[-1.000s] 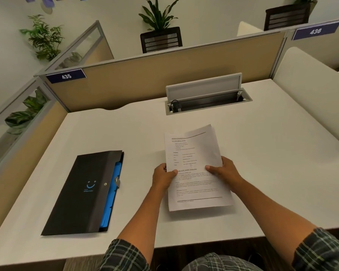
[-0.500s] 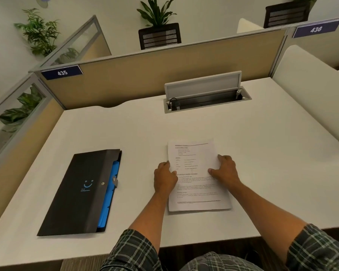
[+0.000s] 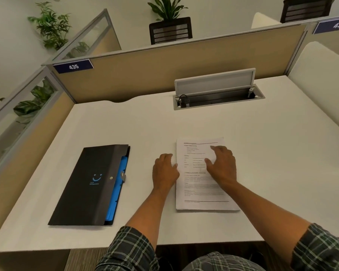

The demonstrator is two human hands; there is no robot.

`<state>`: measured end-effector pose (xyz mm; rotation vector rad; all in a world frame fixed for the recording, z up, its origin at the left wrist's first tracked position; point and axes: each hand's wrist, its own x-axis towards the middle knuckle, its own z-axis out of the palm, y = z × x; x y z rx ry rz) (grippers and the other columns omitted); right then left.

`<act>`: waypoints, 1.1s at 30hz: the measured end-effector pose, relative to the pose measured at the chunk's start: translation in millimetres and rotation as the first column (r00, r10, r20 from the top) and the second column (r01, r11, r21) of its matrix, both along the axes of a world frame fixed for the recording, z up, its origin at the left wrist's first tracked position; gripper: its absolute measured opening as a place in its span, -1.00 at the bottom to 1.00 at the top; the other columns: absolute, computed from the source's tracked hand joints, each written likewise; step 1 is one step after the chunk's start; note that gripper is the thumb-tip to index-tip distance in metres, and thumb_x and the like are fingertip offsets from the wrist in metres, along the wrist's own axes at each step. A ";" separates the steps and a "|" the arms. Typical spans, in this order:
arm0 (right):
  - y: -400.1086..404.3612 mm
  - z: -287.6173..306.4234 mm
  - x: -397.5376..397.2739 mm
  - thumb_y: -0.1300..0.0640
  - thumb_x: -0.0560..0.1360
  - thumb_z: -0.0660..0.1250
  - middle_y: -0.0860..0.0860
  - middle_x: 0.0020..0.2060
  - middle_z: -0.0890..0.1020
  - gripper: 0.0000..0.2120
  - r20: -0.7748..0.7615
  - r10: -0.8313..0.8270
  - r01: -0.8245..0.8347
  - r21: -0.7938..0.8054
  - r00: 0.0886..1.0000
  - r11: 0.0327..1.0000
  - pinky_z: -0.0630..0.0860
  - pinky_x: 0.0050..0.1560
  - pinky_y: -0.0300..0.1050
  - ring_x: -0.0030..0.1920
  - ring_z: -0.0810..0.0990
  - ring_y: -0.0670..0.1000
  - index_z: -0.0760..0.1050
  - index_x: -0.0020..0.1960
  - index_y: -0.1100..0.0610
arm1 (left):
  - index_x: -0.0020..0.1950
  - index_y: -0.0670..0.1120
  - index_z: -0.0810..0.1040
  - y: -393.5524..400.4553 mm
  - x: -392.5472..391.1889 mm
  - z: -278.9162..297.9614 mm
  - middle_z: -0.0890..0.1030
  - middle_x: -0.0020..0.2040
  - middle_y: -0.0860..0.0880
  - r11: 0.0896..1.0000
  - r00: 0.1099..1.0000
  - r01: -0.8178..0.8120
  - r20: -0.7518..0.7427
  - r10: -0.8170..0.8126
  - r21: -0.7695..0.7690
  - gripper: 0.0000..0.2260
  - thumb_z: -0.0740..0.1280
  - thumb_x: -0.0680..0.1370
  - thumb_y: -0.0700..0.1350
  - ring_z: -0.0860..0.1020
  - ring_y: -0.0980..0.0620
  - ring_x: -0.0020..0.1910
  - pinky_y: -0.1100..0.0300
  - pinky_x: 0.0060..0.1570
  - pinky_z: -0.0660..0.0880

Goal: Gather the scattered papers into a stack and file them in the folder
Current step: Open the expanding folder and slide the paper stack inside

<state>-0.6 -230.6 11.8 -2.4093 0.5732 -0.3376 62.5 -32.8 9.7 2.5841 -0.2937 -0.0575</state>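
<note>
A stack of printed white papers [image 3: 199, 190] lies flat on the white desk [image 3: 272, 173], right of centre. My right hand [image 3: 222, 165] rests on top of the stack with fingers spread. My left hand [image 3: 164, 171] lies on the desk against the stack's left edge, thumb touching the paper. A black folder [image 3: 86, 184] with blue dividers showing at its right side lies closed to the left, apart from both hands.
An open cable tray [image 3: 217, 98] with a raised grey lid sits in the desk's far middle. Tan partition walls [image 3: 164, 71] close the back and left sides. A white padded panel [image 3: 321, 79] bounds the right.
The stack was held tilted up off the desk; it now lies flat. My right hand moved up onto the top of the sheets, and my left slid to the left edge.
</note>
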 end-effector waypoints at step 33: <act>267.8 -23.8 91.2 -0.34 0.53 0.32 0.03 -0.03 0.69 -0.48 -0.259 0.502 -0.496 0.092 0.825 0.863 0.46 -0.20 -0.12 -0.15 0.56 0.01 0.59 0.13 0.11 | 0.55 -0.12 0.26 211.4 8.2 -5.0 0.29 0.54 -0.20 0.808 0.905 -0.282 -0.136 0.403 0.517 -0.30 0.30 0.57 0.27 0.29 -0.26 0.50 -0.24 0.33 0.38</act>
